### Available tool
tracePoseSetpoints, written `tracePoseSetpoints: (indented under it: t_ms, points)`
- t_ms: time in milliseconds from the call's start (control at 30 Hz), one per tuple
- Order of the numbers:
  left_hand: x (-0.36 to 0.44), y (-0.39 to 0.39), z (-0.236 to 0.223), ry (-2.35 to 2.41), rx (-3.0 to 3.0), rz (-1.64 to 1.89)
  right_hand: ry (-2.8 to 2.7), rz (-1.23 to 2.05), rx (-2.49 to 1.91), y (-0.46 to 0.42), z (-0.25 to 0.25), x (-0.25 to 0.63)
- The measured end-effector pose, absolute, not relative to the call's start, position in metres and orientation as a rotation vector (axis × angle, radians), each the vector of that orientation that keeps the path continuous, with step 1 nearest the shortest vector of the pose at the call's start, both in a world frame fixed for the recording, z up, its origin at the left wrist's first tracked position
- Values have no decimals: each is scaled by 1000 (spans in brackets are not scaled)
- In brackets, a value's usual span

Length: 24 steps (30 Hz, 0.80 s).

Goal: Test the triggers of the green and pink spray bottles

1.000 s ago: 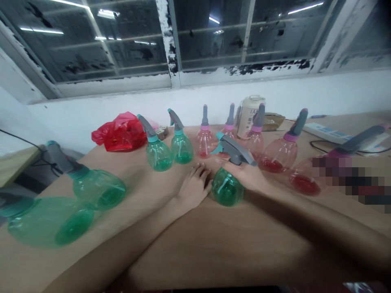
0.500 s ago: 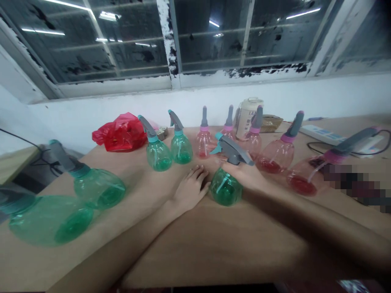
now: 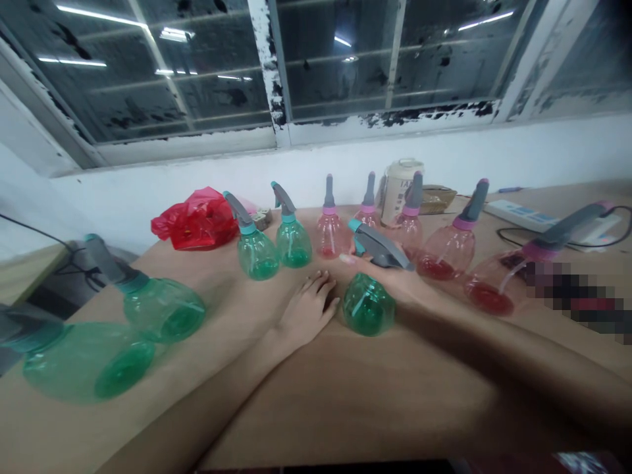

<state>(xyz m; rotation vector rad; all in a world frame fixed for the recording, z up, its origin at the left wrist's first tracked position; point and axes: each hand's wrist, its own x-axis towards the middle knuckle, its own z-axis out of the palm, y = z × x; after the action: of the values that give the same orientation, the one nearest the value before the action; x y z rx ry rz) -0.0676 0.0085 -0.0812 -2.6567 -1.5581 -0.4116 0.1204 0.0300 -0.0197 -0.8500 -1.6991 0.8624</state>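
Observation:
My left hand [image 3: 309,308] lies flat on the wooden table [image 3: 345,395], fingers stretched out, just left of a green spray bottle [image 3: 368,303]. My right hand [image 3: 395,280] is wrapped round that bottle's neck, under its grey and teal trigger head [image 3: 378,245]. The bottle stands on the table in front of a row of pink spray bottles [image 3: 447,247]. Two more green bottles [image 3: 257,250] stand behind my left hand.
Two large green bottles [image 3: 158,306] stand at the near left. A red plastic bag [image 3: 197,220] lies at the back left. A white jar [image 3: 401,184], a basket and a power strip [image 3: 523,214] with a black cable sit at the back right, under the window.
The view has shifted slightly. My right hand has turned the green bottle's trigger head a little; my left hand stays flat beside it.

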Motion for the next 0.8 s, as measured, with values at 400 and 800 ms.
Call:
tracePoseSetpoints:
  t_ms: [400, 800]
  points:
    - [-68, 8, -78, -1545, -2679, -399, -1694, 993, -690, 23, -21, 117]
    - [-69, 11, -82, -1529, -2689, -425, -1692, 976, -674, 25, -21, 118]
